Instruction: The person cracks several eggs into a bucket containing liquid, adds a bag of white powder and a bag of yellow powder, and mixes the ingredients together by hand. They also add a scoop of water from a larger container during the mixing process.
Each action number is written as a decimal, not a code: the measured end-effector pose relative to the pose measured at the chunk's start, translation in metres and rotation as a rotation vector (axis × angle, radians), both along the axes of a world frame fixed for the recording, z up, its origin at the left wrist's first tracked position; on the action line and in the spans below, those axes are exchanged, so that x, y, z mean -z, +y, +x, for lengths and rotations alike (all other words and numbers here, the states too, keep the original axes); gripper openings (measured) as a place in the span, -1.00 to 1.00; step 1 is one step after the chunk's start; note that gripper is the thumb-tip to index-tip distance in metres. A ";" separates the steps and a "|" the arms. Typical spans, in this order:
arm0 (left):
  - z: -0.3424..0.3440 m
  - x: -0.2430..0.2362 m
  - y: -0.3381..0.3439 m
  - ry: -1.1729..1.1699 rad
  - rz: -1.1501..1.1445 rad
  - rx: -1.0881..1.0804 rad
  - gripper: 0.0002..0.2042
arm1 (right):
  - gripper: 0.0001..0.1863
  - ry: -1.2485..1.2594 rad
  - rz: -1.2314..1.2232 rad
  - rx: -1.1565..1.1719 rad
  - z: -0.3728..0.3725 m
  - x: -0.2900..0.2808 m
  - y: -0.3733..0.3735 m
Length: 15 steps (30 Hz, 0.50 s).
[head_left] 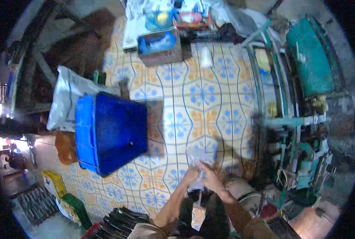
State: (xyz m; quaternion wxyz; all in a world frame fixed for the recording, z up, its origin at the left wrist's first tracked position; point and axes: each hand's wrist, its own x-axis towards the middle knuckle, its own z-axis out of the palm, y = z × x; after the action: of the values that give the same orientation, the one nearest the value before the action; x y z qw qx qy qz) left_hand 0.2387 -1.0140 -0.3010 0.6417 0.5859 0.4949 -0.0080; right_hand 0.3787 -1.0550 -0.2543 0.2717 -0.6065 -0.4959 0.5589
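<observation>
Above a tiled floor (201,99) patterned in blue and orange, the person's two hands meet in front of the body, low in the head view. The left hand (190,175) and the right hand (211,177) are both closed on a clear plastic bag (199,157), which is held up between them; the bag is thin and see-through, so its outline blurs into the tiles behind it, and it seems to be empty, though the view is too soft to be sure. The fingers of both hands pinch the bag's lower part, with the rest of it rising just above the knuckles. Both forearms come up from the lower edge, close together.

To the left of the hands, well apart from them, a large blue plastic crate (109,131) stands on the floor. A white sack (67,99) leans just behind the crate, touching its far side. Further up the floor sits a brown box (161,49) with blue plastic stuffed in it. On the right a teal metal machine (305,119) runs along the edge of the floor, near the right hand. At the lower left lie a yellow crate (54,181) and a green crate (77,207), side by side.
</observation>
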 end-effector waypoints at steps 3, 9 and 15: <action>-0.023 -0.032 0.019 -0.061 -0.178 -0.415 -0.55 | -0.41 -0.200 0.010 -0.085 -0.004 -0.059 0.066; -0.021 -0.106 0.142 -0.074 0.049 -0.446 -0.63 | -0.57 0.271 -0.241 0.128 0.007 -0.007 0.174; -0.033 -0.094 0.325 0.000 0.202 -0.767 -0.74 | -0.13 0.343 -0.115 -0.162 0.004 -0.047 0.360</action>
State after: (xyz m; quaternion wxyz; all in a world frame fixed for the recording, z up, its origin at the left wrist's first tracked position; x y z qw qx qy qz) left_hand 0.2057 -0.6887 -0.2074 0.5370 0.4187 0.6762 0.2810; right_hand 0.3826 -0.6948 -0.2073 0.2709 -0.4751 -0.4568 0.7015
